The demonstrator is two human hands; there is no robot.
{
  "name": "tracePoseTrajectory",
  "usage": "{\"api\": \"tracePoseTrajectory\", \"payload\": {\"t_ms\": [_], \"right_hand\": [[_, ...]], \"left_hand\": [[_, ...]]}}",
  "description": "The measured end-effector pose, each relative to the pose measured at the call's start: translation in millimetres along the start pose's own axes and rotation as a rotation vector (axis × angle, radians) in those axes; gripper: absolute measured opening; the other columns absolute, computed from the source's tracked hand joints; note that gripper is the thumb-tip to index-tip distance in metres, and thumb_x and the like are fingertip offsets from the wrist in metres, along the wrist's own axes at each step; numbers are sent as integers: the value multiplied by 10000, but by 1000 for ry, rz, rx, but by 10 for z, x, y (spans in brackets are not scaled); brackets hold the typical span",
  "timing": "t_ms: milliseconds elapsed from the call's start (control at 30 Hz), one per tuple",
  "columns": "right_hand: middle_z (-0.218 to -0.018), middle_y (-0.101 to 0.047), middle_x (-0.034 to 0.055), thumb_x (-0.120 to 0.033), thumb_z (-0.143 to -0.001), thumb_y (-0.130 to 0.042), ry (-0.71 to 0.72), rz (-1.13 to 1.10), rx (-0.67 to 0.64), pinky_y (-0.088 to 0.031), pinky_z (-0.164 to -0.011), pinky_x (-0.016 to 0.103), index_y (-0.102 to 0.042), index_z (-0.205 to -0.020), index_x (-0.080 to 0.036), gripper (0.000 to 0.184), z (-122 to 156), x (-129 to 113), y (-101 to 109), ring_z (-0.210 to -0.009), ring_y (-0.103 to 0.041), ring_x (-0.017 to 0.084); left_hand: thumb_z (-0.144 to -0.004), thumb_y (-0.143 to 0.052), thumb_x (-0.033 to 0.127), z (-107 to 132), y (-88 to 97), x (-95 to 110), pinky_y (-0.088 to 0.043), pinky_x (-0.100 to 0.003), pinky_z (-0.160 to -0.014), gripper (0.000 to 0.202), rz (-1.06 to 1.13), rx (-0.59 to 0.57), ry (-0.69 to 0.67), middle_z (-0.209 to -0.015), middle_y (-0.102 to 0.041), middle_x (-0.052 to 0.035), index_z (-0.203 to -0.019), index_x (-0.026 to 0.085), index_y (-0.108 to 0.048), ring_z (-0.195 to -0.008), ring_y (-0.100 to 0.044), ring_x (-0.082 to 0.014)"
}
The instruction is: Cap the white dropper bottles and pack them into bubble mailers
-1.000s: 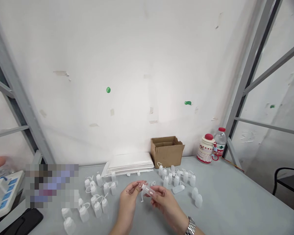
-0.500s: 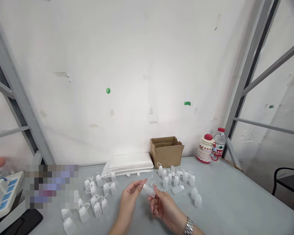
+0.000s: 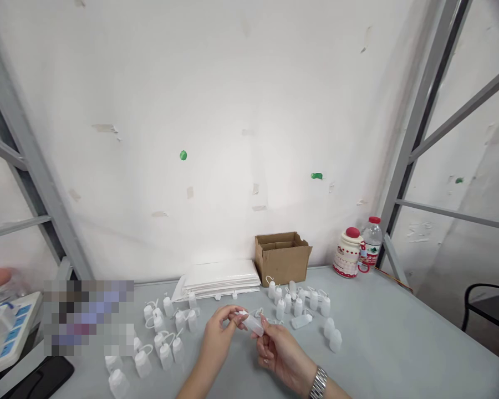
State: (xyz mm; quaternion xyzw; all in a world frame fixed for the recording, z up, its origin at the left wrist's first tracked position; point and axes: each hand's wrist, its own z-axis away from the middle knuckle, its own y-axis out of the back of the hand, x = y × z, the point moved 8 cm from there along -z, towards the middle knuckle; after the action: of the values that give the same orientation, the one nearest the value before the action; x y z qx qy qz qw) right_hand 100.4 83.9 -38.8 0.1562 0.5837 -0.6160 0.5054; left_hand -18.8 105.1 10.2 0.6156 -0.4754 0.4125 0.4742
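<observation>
Both my hands meet low in the middle over the grey table (image 3: pixel 399 343). My right hand (image 3: pixel 276 349), with a metal watch at the wrist, grips the body of a small white plastic bottle (image 3: pixel 253 325) lying sideways. My left hand (image 3: pixel 220 330) pinches the bottle's cap end, fingers closed on it. Several more small white bottles with looped cap tethers stand in a group at the left (image 3: pixel 162 338) and another group at the right (image 3: pixel 299 302).
A brown cardboard box (image 3: pixel 283 257) and a stack of white sheets (image 3: pixel 220 277) sit by the wall. A red-lidded jar (image 3: pixel 350 252) and a water bottle (image 3: pixel 370 241) stand at the right. A black phone (image 3: pixel 37 377) lies at the lower left. A black chair (image 3: pixel 488 310) is at the far right.
My left hand's fingers have closed over the bottle's cap end, and the tether that stuck up is now folded down. Both hands stay in about the same place.
</observation>
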Motion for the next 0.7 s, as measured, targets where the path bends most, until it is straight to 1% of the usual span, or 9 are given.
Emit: {"api": "tracePoseTrajectory", "payload": {"t_ms": [100,200,300,400,500,567,633,700], "right_hand": [[-331,-392,-85,-636,-649,-587,2,19,-3,-189,-382,173,-556,-611,-120,518,-2,4,-4,-310,-219,12],[-342,-404,-82,-653,-638,-575,17,71,19,-192,-384,177,-543,-605,-134,521,-13,7,18,-311,-224,15],[-389,-486,-50,-675,-610,-572,114,212,99,-219,-392,189,-513,-608,-155,523,-34,-63,82,-318,-305,30],[-452,-550,-36,-683,-517,-625,207,350,176,-265,-412,198,-523,-673,-160,556,-49,-150,132,-353,-396,55],[-474,-563,-41,-659,-432,-685,237,413,184,-302,-436,210,-542,-706,-152,594,-46,-187,128,-375,-421,66],[-491,-579,-29,-645,-469,-682,232,408,159,-292,-441,208,-541,-690,-149,561,-27,-186,104,-380,-414,62],[-517,-593,-14,-622,-535,-668,212,353,130,-278,-451,201,-536,-673,-147,511,-2,-173,84,-392,-403,53],[-532,-594,-7,-593,-572,-667,209,294,115,-268,-462,195,-535,-660,-145,476,17,-172,75,-409,-395,48]], "left_hand": [[-624,-626,407,-11,-20,8,-459,-288,-634,217,58,-24,54,-535,-609,17,-665,194,-643,-551,-599,-175],[-599,-627,447,-9,-39,24,-453,-287,-601,259,90,-41,81,-544,-618,13,-646,193,-629,-515,-583,-169],[-625,-608,453,2,-40,11,-453,-292,-628,265,74,-26,77,-536,-615,13,-666,191,-621,-547,-593,-177],[-646,-598,449,8,-30,-26,-452,-298,-647,264,51,-2,80,-498,-605,17,-685,189,-620,-574,-603,-189],[-625,-615,460,3,-30,-46,-456,-296,-629,284,99,-8,100,-492,-609,16,-680,183,-637,-561,-598,-187],[-593,-642,454,0,-46,-57,-459,-295,-633,300,155,-30,131,-491,-616,13,-686,170,-664,-559,-594,-185],[-562,-667,437,5,-76,-82,-459,-294,-646,311,204,-60,173,-498,-628,9,-701,159,-689,-568,-595,-184],[-544,-682,418,14,-108,-114,-457,-290,-645,316,222,-87,207,-508,-640,6,-717,154,-704,-579,-598,-185]]}}
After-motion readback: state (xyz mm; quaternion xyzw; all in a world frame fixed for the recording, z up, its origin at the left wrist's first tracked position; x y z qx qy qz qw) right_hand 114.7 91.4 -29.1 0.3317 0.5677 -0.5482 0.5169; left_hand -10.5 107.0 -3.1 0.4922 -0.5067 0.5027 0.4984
